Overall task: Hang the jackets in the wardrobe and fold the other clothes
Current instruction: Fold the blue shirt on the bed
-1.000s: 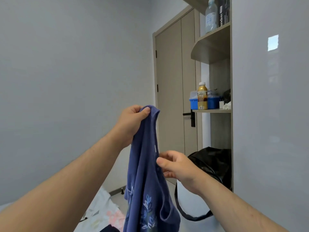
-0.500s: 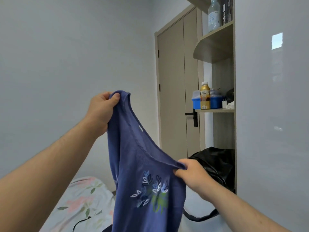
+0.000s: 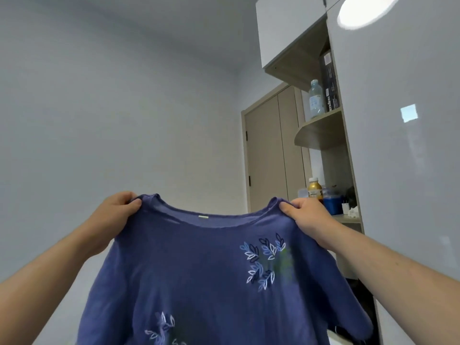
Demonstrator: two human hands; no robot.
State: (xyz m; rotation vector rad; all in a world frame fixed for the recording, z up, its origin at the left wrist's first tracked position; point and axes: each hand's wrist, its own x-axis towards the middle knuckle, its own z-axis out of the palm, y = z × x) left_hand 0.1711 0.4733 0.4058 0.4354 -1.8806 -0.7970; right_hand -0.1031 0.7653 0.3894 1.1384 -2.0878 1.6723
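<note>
Blue T-shirt point(image 3: 199, 275), seemingly soft, light, limp.
Left hand point(image 3: 113, 215) pinches its 10 o'clock shoulder, right hand point(image 3: 308, 216) its 2 o'clock shoulder: sound holds.

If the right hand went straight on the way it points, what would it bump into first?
The right hand, gripping the blue T-shirt, would probably reach the closed beige door first, though depth is unclear; the amber bottle sits beside that line.

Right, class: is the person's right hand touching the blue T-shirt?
Touching. The head view shows the right hand pinching the blue T-shirt at its shoulder, thumb over the fabric, with no gap between them.
</note>
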